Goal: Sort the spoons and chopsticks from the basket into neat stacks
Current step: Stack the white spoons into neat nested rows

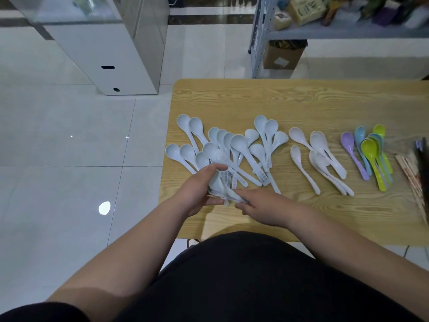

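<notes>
Left hand [197, 191] and right hand [264, 209] hide spoon handles [224, 190]; chopsticks [412, 176] leave frame.

One purple spoon [353, 155], one wooden table [232, 101]
</notes>
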Available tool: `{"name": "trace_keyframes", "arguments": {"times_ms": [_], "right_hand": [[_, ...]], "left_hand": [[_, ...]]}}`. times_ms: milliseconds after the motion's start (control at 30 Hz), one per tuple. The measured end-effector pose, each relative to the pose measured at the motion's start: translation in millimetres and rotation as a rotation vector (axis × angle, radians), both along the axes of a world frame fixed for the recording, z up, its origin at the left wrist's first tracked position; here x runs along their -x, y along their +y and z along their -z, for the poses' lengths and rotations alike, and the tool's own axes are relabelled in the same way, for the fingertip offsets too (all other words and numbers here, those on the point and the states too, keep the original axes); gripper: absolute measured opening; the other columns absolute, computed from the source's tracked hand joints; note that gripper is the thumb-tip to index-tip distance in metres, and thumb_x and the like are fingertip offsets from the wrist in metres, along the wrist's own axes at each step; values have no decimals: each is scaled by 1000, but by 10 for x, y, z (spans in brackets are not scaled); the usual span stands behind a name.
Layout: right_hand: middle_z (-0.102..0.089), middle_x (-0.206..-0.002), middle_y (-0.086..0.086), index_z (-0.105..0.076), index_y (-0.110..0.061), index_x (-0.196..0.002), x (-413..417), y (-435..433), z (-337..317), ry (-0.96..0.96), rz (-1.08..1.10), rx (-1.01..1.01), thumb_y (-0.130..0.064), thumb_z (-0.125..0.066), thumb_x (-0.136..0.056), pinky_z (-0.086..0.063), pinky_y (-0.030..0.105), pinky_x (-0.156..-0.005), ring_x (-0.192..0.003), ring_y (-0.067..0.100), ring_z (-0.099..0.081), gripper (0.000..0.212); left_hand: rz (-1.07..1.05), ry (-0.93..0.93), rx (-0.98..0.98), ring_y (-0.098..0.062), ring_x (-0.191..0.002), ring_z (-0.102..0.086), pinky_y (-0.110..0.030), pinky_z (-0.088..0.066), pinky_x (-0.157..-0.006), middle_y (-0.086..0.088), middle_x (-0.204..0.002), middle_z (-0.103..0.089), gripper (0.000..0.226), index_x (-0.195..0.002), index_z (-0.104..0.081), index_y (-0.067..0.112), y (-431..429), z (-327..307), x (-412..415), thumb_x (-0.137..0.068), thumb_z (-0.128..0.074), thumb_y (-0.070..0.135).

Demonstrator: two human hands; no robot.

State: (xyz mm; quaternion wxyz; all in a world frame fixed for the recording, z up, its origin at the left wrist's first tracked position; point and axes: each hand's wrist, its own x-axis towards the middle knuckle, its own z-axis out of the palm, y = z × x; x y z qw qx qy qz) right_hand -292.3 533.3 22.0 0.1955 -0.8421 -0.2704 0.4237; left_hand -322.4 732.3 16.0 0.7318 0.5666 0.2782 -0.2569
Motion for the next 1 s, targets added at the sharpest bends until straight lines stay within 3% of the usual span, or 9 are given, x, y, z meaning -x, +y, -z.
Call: {"name": "trace_keyframes", "arguments": {"times_ms": [67, 167, 300, 400, 533, 600, 667, 767, 1000], "right_hand": [[-68, -113, -4, -44, -34, -144, 18, 3, -49, -18, 56, -22, -36, -39, -107, -50, 43, -95, -106, 17, -63, 37], [-69, -109, -3, -48, -33, -137, 40, 7, -83, -34, 65, -35, -39, -39, -106, -52, 42, -90, -95, 14, -67, 33], [-64, -114, -3, -47, -29, -132, 41, 53, -166, -104, -66, 83, -49, -36, -105, -52, 37, -82, -85, 13, -67, 35], [-62, -106, -10, -46, -34, -123, 77, 99, -182, -75, -52, 93, -58, -45, -99, -54, 38, -83, -79, 7, -68, 33], [-60, -93, -14, -44, -37, -99, 102, 122, -221, -97, -25, 113, -57, -64, -88, -50, 33, -75, -87, 11, -59, 30], [-57, -86, -12, -45, -31, -95, 94, 139, -275, -153, -50, 172, -51, -60, -94, -45, 30, -65, -80, 13, -61, 25], [-61, -85, -10, -47, -31, -92, 98, 181, -300, -153, -20, 179, -52, -54, -98, -49, 32, -66, -73, 11, -64, 22], [-56, -84, -10, -47, -31, -94, 162, 308, -236, -204, -49, 198, -56, -46, -100, -46, 34, -68, -79, 14, -58, 26], [-58, -87, -17, -50, -46, -95, 178, 298, -91, -66, 119, 22, -72, -46, -91, -46, 32, -74, -82, 3, -55, 27]], "left_hand": [[19, -15, -18, -19, -87, -72, -30, -57, -66, -9, -120, -61, 34, -114, -69, 24, -27, -25, 5, -105, -39, 39], [-52, 53, 100, -27, -91, -73, -35, -60, -69, -14, -107, -64, 33, -101, -67, 15, -79, -82, 17, -104, -44, 38], [-31, 70, 140, -29, -89, -73, -41, -61, -73, -12, -90, -70, 33, -98, -61, 7, -101, -142, 40, -102, -52, 39], [104, 17, -19, -27, -89, -73, -38, -61, -73, -16, -102, -68, 13, -105, -59, 6, -61, -172, 70, -95, -60, 13], [94, -8, -151, -23, -83, -72, -33, -59, -66, -15, -105, -66, 9, -100, -63, 12, 138, -164, 89, -94, -57, 8], [70, 16, -108, -24, -85, -73, -33, -59, -67, -14, -112, -67, 16, -105, -67, 15, 267, -167, 115, -96, -55, 7], [103, 43, -50, -27, -95, -74, -35, -60, -72, -15, -118, -67, 20, -109, -69, 13, 387, -179, 159, -98, -53, 6], [108, 54, 41, -31, -107, -69, -41, -60, -79, -17, -119, -68, 17, -106, -67, 4, 516, -189, 209, -97, -53, 2], [91, -160, -119, -29, -107, -68, -44, -60, -84, -9, -120, -68, 24, -95, -69, 9, 705, -136, 191, -95, -49, -4]]}}
